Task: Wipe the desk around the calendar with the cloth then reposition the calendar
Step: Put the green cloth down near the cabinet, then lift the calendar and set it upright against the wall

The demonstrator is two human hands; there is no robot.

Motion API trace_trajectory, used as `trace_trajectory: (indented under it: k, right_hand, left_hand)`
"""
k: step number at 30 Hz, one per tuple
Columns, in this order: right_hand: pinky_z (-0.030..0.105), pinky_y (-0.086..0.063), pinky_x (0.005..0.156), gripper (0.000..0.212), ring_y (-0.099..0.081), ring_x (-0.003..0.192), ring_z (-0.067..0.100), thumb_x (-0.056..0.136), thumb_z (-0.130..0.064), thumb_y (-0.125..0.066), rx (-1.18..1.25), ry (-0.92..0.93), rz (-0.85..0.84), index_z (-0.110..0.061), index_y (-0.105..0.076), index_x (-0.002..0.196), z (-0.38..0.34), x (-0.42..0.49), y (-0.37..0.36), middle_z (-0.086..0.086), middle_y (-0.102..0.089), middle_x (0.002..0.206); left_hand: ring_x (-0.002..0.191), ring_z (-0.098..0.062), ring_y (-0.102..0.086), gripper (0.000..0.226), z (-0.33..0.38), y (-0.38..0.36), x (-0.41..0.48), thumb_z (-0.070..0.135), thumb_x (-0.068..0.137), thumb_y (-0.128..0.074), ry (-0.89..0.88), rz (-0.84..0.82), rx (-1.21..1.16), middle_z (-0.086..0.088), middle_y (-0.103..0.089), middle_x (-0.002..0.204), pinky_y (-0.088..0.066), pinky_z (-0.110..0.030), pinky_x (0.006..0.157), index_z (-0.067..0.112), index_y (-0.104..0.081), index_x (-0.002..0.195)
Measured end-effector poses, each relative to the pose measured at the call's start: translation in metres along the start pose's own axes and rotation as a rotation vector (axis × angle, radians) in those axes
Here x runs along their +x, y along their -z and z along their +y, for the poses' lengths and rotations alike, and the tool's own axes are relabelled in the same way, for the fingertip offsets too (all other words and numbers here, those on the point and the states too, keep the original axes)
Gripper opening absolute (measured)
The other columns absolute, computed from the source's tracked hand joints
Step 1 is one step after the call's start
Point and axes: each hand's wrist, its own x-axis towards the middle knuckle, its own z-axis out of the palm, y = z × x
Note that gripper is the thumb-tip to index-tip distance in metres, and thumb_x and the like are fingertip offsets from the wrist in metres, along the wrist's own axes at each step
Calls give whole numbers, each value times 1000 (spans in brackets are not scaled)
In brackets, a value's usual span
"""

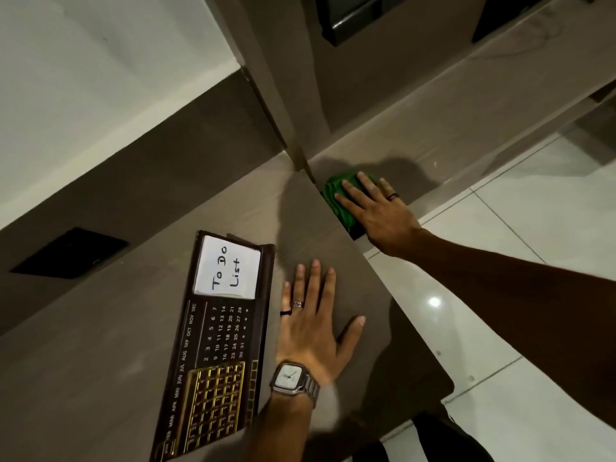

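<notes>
A dark brown desk calendar [218, 348] lies flat on the grey-brown desk [100, 361], with a white "To Do List" note at its far end and a gold grid at its near end. My left hand [313, 328], wearing a watch and rings, rests flat and open on the desk just right of the calendar. My right hand [376, 211] presses flat on a crumpled green cloth [336, 191] on a lower ledge beyond the desk's right edge. Part of the cloth is hidden under the palm.
A black socket plate [70, 253] is set in the back panel at the left. A vertical cabinet panel [286, 95] rises behind the desk corner. Glossy white floor tiles [500, 295] lie to the right, below the desk's edge.
</notes>
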Motion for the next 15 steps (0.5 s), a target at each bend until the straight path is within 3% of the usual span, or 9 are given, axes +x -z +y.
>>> trace_trajectory:
  k: [2, 4, 7, 9, 12, 15]
  right_hand:
    - [59, 0, 116, 92, 21, 145, 35, 92, -30, -58, -49, 22, -46, -28, 11, 154, 2, 1, 8, 8, 15, 162]
    - [62, 0, 115, 95, 18, 145, 36, 87, -28, -65, 30, 32, -44, -29, 1, 155, -2, -3, 26, 9, 10, 163]
    - [62, -18, 114, 81, -10, 146, 31, 80, -15, -71, 406, -5, 182, -26, -31, 149, -26, -15, 66, 8, -21, 159]
    - [51, -33, 111, 71, -30, 139, 25, 80, -3, -66, 698, 62, 295, -22, -42, 143, -54, -23, 96, 7, -37, 150]
    - [42, -32, 112, 72, -34, 138, 25, 83, -2, -62, 790, 283, 268, -23, -38, 148, -102, -24, 133, 8, -35, 153]
    - [45, -41, 104, 80, -34, 137, 27, 87, -11, -63, 634, 344, 195, -38, -23, 151, -144, -17, 154, 6, -21, 159]
  left_hand:
    - [149, -22, 12, 84, -1, 1, -1, 74, 87, -18, -4, -11, -26, -1, 7, 162, 4, -47, 119, 24, 0, 152]
    - [148, -20, 17, 84, -3, 7, -1, 75, 87, -18, -5, -36, -70, 2, 14, 161, 1, -49, 122, 26, 4, 151]
    - [149, -20, 14, 82, -1, 33, -9, 71, 88, -21, 6, 19, -131, 0, 12, 161, -10, -50, 122, 24, 0, 152]
    - [151, -20, 2, 77, -4, 61, -21, 65, 91, -29, 15, 167, -141, -5, -2, 163, -16, -46, 121, 22, -9, 152]
    - [149, -23, -14, 65, -27, 105, -42, 51, 93, -39, 80, 418, -142, -7, -20, 160, -19, -44, 117, 23, -22, 149]
    - [148, -28, -13, 67, -65, 134, -64, 34, 90, -50, 211, 416, -204, -8, -20, 160, -19, -49, 117, 25, -18, 149]
